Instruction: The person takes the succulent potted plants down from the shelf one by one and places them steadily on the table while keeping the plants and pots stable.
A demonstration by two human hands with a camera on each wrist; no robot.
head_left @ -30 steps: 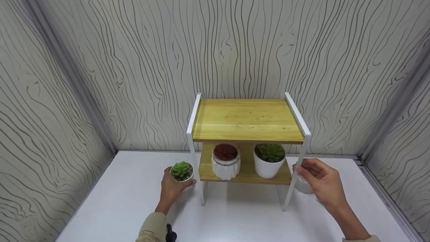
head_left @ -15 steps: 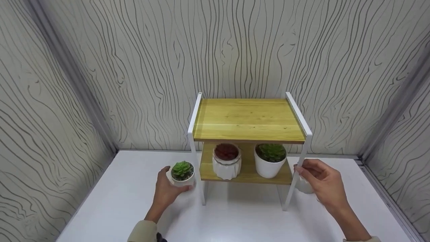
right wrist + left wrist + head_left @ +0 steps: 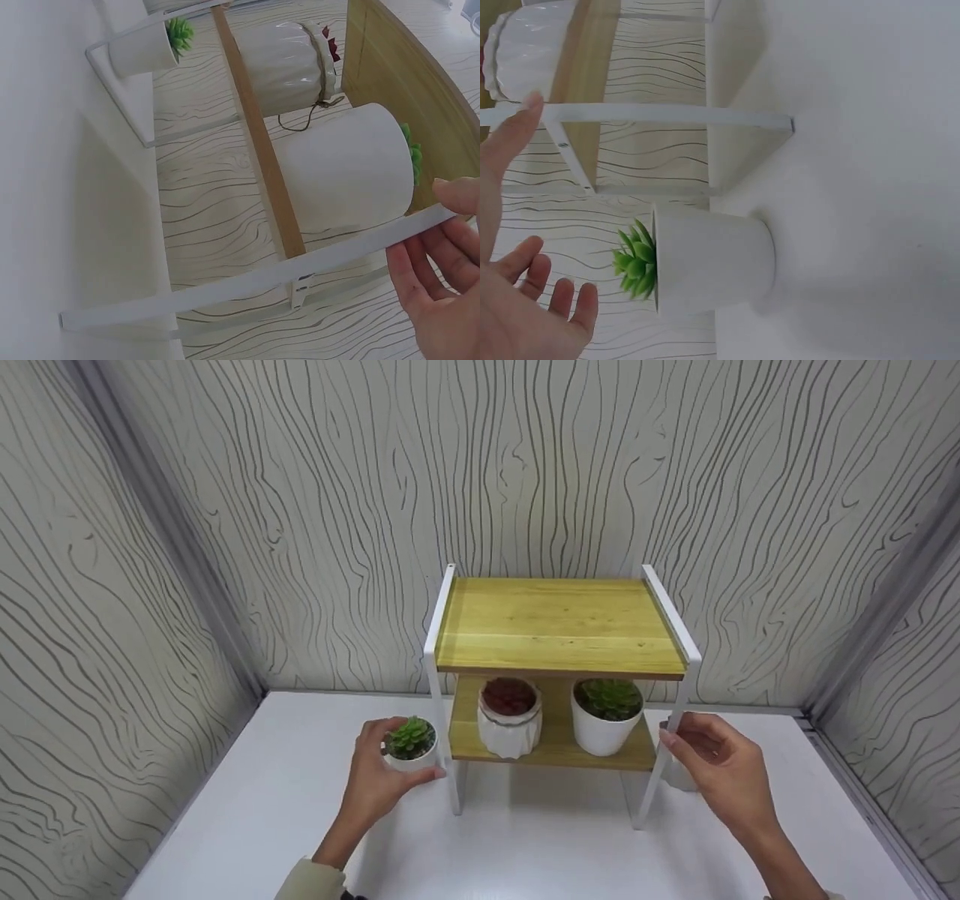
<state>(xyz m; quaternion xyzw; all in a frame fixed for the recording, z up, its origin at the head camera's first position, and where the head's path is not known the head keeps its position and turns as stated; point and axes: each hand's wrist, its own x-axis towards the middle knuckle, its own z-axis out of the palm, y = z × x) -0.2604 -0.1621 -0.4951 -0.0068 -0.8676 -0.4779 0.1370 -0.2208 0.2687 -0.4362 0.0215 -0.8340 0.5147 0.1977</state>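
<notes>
A two-tier shelf with wooden boards and a white metal frame stands on the white table. My left hand is spread by a small green succulent in a white pot, which stands upright on the table left of the shelf. In the left wrist view, the thumb tip touches the frame's left leg, and the fingers are apart from the pot. My right hand pinches the right front leg between thumb and fingers. Partly behind that hand is another white pot.
On the lower board stand a ribbed white pot with a red plant and a smooth white pot with a green succulent. Wood-grain patterned walls enclose the table at the back and sides.
My left hand has loosened from the small potted succulent, its thumb now at the shelf's leg. The right hand stays at the right leg.
</notes>
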